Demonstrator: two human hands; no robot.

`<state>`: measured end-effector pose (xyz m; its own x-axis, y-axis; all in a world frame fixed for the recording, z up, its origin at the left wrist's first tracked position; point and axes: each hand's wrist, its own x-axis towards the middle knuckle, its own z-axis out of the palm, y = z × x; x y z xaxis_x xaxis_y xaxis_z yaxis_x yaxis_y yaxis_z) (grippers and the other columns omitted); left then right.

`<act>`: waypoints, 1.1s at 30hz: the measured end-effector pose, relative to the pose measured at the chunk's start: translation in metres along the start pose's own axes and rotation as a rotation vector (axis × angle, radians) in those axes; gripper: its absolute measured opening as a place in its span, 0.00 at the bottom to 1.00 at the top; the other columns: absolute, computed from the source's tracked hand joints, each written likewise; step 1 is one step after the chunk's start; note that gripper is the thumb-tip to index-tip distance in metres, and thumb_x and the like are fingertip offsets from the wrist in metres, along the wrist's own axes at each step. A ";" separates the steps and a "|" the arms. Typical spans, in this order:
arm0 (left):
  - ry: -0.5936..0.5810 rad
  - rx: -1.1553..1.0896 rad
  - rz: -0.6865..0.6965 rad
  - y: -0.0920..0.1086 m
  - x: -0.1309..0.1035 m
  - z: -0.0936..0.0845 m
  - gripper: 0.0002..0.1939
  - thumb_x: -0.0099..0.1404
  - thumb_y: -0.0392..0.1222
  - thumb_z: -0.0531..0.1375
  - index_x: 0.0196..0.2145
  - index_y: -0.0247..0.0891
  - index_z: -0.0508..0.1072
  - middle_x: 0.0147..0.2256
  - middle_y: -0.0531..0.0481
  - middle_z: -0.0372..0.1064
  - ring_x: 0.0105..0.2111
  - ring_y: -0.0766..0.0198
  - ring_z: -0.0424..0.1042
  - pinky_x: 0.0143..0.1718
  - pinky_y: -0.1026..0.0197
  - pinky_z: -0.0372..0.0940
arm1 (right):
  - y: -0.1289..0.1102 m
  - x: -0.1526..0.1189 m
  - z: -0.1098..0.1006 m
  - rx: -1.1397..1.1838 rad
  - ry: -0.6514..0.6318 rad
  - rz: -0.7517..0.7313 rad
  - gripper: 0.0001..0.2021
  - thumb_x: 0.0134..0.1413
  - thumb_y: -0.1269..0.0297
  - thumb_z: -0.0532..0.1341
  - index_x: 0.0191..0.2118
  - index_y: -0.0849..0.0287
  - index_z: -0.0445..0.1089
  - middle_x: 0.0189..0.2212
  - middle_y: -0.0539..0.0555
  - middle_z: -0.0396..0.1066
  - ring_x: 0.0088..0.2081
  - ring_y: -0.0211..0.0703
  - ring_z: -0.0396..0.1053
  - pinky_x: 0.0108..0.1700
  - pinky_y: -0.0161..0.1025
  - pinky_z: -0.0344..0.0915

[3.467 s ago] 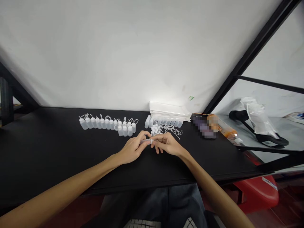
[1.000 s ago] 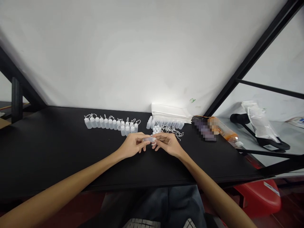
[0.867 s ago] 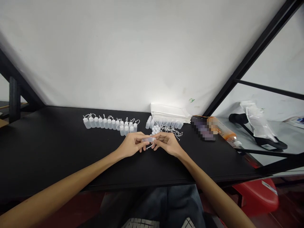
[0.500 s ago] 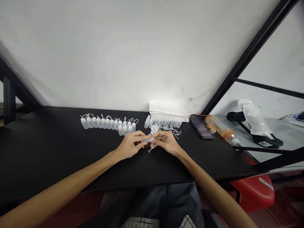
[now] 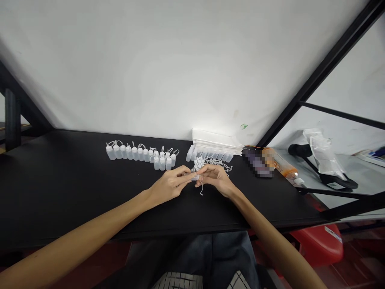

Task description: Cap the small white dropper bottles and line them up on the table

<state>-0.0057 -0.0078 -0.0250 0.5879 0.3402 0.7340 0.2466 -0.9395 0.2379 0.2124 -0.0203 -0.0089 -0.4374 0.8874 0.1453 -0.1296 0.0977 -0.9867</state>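
My left hand (image 5: 171,184) pinches a small translucent squeeze bottle (image 5: 195,177), held on its side just above the black table. On the bottle's neck end, the fingers of my right hand (image 5: 219,179) are closed around a white cap, mostly hidden by the fingertips. From it a thin white strap (image 5: 201,190) dangles below my fingers. Just beyond my hands lies a pile of white caps with straps (image 5: 199,162). To the left, small capped bottles (image 5: 135,154) stand in a row, with several more at its right end.
More small bottles (image 5: 190,154) stand behind the cap pile, before a stack of white sheets (image 5: 215,140) against the wall. To the right lie a blurred-out dark item (image 5: 258,162) and an orange-labelled drink bottle (image 5: 284,166). A black metal frame (image 5: 313,72) borders that side.
The view has shifted a little, so things appear slightly farther right. Both hands stay on the squeeze bottle; the hanging strap now shows more plainly below my right fingers.
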 end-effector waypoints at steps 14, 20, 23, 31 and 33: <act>-0.027 0.035 -0.139 0.006 0.002 -0.001 0.15 0.70 0.40 0.54 0.52 0.35 0.70 0.39 0.44 0.71 0.28 0.68 0.71 0.28 0.65 0.70 | -0.002 0.003 -0.001 -0.064 0.014 -0.032 0.11 0.49 0.63 0.70 0.37 0.63 0.74 0.29 0.53 0.75 0.31 0.41 0.75 0.37 0.41 0.75; -0.033 -0.102 -0.312 0.004 0.002 0.002 0.12 0.69 0.40 0.56 0.46 0.36 0.76 0.37 0.47 0.72 0.26 0.70 0.69 0.25 0.68 0.66 | 0.002 0.003 -0.001 -0.201 0.019 -0.034 0.15 0.50 0.60 0.69 0.41 0.63 0.75 0.30 0.54 0.75 0.30 0.41 0.75 0.36 0.42 0.75; -0.027 -0.101 -0.299 0.002 0.001 0.003 0.11 0.69 0.40 0.57 0.45 0.37 0.77 0.36 0.47 0.72 0.26 0.69 0.68 0.26 0.67 0.66 | 0.004 0.003 -0.001 -0.259 -0.029 -0.014 0.16 0.53 0.57 0.66 0.42 0.64 0.75 0.28 0.55 0.75 0.28 0.41 0.74 0.34 0.41 0.74; 0.022 -0.004 -0.160 0.005 -0.002 0.009 0.12 0.70 0.36 0.54 0.47 0.36 0.74 0.38 0.45 0.71 0.31 0.67 0.71 0.31 0.64 0.69 | 0.002 0.002 -0.001 -0.213 -0.070 -0.027 0.13 0.53 0.59 0.66 0.39 0.64 0.71 0.25 0.53 0.74 0.28 0.39 0.73 0.31 0.37 0.70; 0.015 0.047 -0.131 0.007 -0.003 0.009 0.12 0.71 0.36 0.52 0.47 0.35 0.73 0.39 0.45 0.70 0.30 0.68 0.70 0.29 0.65 0.69 | 0.001 0.001 -0.001 -0.204 -0.083 -0.028 0.13 0.53 0.59 0.66 0.38 0.64 0.70 0.26 0.53 0.73 0.28 0.39 0.73 0.31 0.37 0.69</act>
<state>0.0014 -0.0150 -0.0308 0.5365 0.4589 0.7082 0.3569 -0.8839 0.3023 0.2129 -0.0185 -0.0096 -0.5090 0.8438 0.1700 0.0368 0.2186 -0.9751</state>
